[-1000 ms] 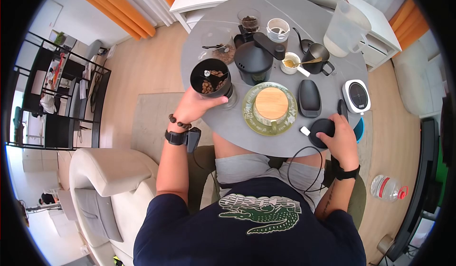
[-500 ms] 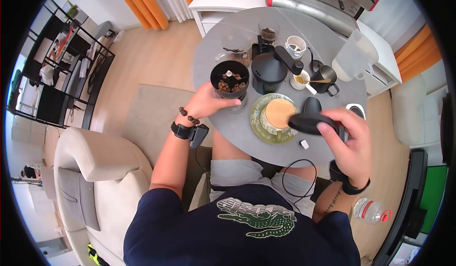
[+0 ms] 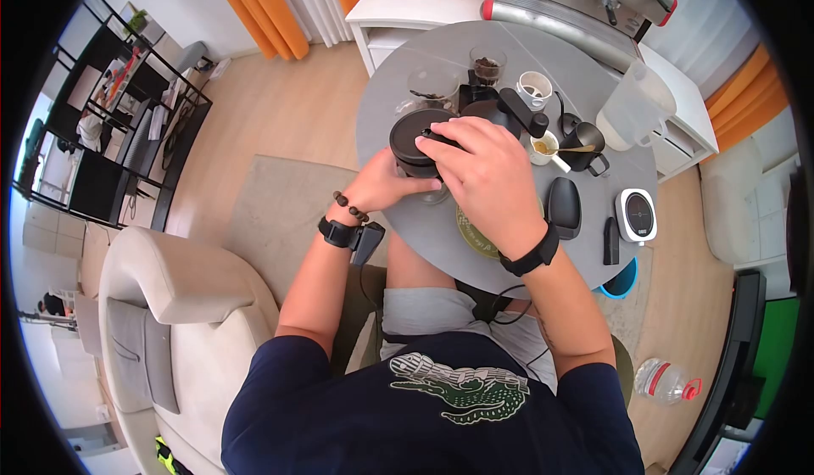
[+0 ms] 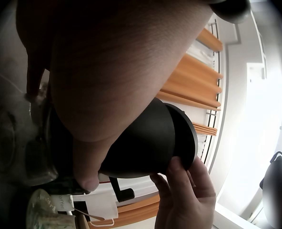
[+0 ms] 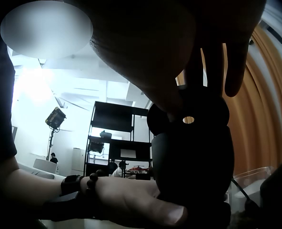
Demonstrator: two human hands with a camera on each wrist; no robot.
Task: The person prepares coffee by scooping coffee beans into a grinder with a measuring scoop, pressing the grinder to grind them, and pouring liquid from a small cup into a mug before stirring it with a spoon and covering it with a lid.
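My left hand (image 3: 381, 188) grips a coffee grinder by its black body (image 4: 141, 143), at the left side of the round grey table (image 3: 381, 93). Over the grinder's mouth, my right hand (image 3: 496, 178) pinches a round black lid (image 3: 414, 131) by its edge. In the left wrist view the lid sits at a slight angle to the rim, and a small chink of light shows by it in the right wrist view. It hides the coffee beans inside. Below my right hand, part of a green plate (image 3: 471, 233) shows; the wooden-lidded cup on it is covered.
Behind the grinder stand a clear container of beans (image 3: 432, 93), a glass of dark grounds (image 3: 487, 69) and a white cup (image 3: 534, 89). Toward the right are a dark metal mug (image 3: 585, 148), a clear pitcher (image 3: 636, 106), a black scoop-shaped tray (image 3: 564, 208) and a scale (image 3: 636, 216).
My right hand has picked the black lid up from the table's right front, carried it left across the plate and brought it onto the grinder's open top. The left hand keeps its grip.
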